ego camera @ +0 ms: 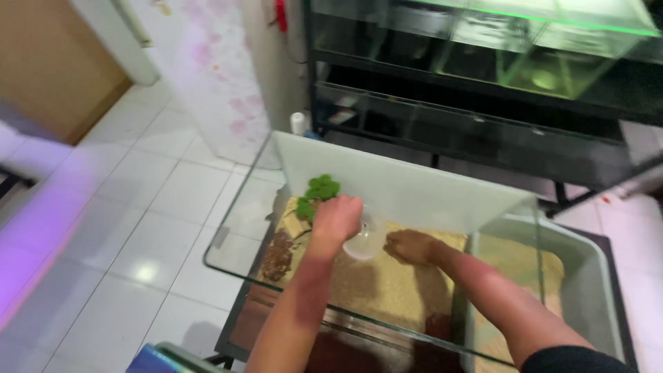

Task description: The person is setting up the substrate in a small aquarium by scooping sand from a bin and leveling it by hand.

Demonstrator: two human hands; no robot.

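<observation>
Sand [387, 287] already covers the glass tank [242, 207] floor. Left hand [336, 220] fingers hold a clear cup [364, 242]; right hand [411, 246] fingers press flat on sand.

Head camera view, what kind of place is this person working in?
Probably a home fish room or aquarium hobby corner: a glass tank with sandy substrate and a green plant, a rack of aquariums behind, on a white tiled floor.
</observation>
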